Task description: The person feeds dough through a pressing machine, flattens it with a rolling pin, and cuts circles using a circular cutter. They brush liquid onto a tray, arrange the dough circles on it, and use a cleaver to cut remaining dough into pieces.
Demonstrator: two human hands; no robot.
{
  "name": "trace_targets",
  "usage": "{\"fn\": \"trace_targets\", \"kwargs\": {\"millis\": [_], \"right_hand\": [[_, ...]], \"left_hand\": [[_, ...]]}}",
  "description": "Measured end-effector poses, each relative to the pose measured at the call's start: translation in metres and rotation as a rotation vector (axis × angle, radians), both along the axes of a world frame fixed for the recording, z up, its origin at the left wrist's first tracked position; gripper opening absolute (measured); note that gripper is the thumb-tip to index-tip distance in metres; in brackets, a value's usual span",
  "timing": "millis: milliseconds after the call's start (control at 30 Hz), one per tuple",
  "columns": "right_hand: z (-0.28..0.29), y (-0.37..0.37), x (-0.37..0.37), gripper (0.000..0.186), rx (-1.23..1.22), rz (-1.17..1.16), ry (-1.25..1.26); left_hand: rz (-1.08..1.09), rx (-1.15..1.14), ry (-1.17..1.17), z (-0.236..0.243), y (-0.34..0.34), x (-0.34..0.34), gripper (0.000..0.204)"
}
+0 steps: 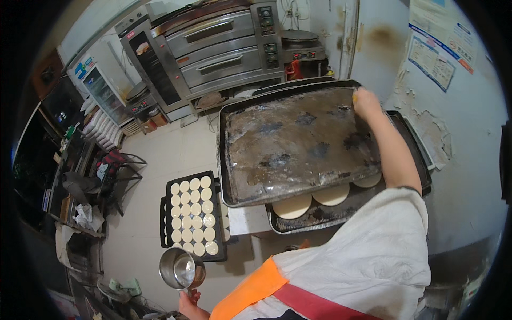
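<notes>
Low on the left, my left hand [191, 306] is closed round the handle of a small metal saucepan [168, 266]; something shiny shows inside it. My right arm reaches far out over a large dark baking tray [298, 138] with a worn, greasy-looking surface. At its far right corner my right hand [367, 105] is closed, a small yellow bit showing at the fingers; what it grips is mostly hidden. This tray lies askew on a second tray [330, 216], whose flat round dough pieces [292, 207] stick out along the near side.
To the left, a black tray [220, 255] bears several rows of pale dough rounds [196, 208]. Steel deck ovens [213, 48] stand at the back. A folding chair [128, 165] and cluttered shelves [69, 197] line the left. A stained wall [469, 138] closes off the right.
</notes>
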State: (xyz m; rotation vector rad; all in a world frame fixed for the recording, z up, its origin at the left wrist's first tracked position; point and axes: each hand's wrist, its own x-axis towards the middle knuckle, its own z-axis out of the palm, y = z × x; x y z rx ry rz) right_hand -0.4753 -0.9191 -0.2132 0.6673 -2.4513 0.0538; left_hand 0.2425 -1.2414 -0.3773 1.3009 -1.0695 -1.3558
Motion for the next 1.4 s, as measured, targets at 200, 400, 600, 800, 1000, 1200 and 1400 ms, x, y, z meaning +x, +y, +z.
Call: {"fn": "trace_targets", "kwargs": {"millis": [200, 400, 600, 800, 1000, 1200, 1400], "right_hand": [[-0.009, -0.068, 0.230, 0.018, 0.101, 0.027, -0.178], [0.035, -0.226, 0.432, 0.007, -0.863, 1.150, -0.788], [-0.051, -0.344, 0.655, 0.011, -0.639, 1.375, -1.974], [-0.137, -0.383, 0.808, 0.037, 0.313, 1.398, -2.130], [-0.198, -0.470, 0.900, 0.042, 0.880, 1.547, -1.787], [-0.205, -0.566, 1.056, 0.036, 0.980, 2.010, -1.314], [-0.192, -0.561, 1.238, 0.032, 0.918, 2.581, -1.012]], "left_hand": [[-0.099, -0.001, -0.270, 0.017, 0.018, 0.086, 0.026], [0.041, -0.083, -0.274, 0.018, 0.037, 0.155, 0.031], [0.106, 0.055, -0.567, 0.023, 0.076, 0.208, 0.033], [0.704, 0.133, -0.102, -0.028, 0.143, 0.291, 0.024], [1.445, 0.293, -0.233, -0.038, 0.199, 0.379, 0.034], [2.030, 0.251, -0.240, -0.075, 0.205, 0.468, 0.040], [2.267, 0.274, 0.061, -0.089, 0.175, 0.514, 0.048]]}}
